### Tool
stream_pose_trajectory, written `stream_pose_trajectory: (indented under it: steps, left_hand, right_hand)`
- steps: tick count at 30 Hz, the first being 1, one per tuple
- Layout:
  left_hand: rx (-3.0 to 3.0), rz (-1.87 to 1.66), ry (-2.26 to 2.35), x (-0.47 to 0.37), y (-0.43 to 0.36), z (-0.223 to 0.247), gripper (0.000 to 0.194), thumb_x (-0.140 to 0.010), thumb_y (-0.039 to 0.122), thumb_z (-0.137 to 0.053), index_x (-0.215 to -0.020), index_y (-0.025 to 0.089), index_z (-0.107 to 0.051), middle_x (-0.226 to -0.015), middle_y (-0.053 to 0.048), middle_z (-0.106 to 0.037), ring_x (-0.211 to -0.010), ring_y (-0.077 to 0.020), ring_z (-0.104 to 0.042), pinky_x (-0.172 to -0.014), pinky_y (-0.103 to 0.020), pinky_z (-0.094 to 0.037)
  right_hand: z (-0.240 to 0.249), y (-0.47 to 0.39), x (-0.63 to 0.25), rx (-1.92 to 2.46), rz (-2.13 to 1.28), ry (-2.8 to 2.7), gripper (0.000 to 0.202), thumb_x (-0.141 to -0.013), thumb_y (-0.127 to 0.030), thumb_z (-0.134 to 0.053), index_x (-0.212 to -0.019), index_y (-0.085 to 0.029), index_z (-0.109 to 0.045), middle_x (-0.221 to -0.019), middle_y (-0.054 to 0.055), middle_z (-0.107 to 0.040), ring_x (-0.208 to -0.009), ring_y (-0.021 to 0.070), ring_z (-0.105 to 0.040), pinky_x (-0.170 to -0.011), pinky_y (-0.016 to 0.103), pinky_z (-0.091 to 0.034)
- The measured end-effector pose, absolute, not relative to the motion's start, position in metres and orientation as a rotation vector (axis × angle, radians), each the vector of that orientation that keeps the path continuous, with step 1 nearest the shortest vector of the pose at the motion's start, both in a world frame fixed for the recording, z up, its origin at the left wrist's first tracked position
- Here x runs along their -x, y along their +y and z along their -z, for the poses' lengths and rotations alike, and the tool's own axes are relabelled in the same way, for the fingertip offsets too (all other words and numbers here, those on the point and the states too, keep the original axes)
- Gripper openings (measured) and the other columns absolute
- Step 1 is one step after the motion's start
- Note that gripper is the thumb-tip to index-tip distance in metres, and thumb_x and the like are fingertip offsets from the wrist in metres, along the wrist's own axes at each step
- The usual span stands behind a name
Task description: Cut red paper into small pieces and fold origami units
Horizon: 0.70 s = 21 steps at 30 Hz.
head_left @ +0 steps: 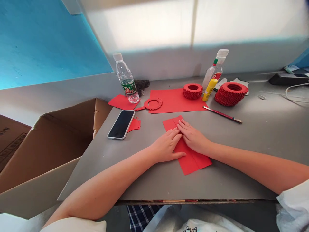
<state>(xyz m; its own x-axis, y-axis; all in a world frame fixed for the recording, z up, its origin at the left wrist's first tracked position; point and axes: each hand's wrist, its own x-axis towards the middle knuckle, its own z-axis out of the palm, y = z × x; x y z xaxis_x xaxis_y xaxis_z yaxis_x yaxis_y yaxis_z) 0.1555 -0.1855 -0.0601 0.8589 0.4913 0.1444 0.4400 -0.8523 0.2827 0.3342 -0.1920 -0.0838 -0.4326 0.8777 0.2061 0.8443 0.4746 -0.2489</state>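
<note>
Left hand (168, 144) and right hand (193, 135) press flat, fingers extended, on creased red paper (193, 161)

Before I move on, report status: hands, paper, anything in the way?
Left hand and right hand flat on red paper. Paper creased lengthwise. Phone off left, not touching it.

Gap between phone (121, 124) and left hand (167, 145)

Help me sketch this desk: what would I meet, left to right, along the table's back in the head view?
Green-labelled bottle → flat red ring → smaller ridged red ring → yellow tube → larger ridged red ring → black device.
</note>
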Motion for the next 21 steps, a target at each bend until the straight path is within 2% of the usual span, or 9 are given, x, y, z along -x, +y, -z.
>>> stream_pose_trajectory:
  steps: [21]
  left_hand:
    - [-2.796, -0.299, 0.695, -0.1560, -0.1843, 0.0603, 0.064, -0.079, 0.054, -0.046, -0.125, 0.010, -0.036, -0.138, -0.016, -0.031, -0.131, -0.0243, -0.023, -0.109, -0.040, -0.020]
  right_hand:
    - [0.0809, -0.1924, -0.3356, 1.454, -0.116, -2.487, 0.048, -0.082, -0.011, -0.026, -0.127, 0.003, -0.040, -0.135, 0.019, -0.036, -0.130, 0.0256, -0.024, -0.105, 0.043, -0.029]
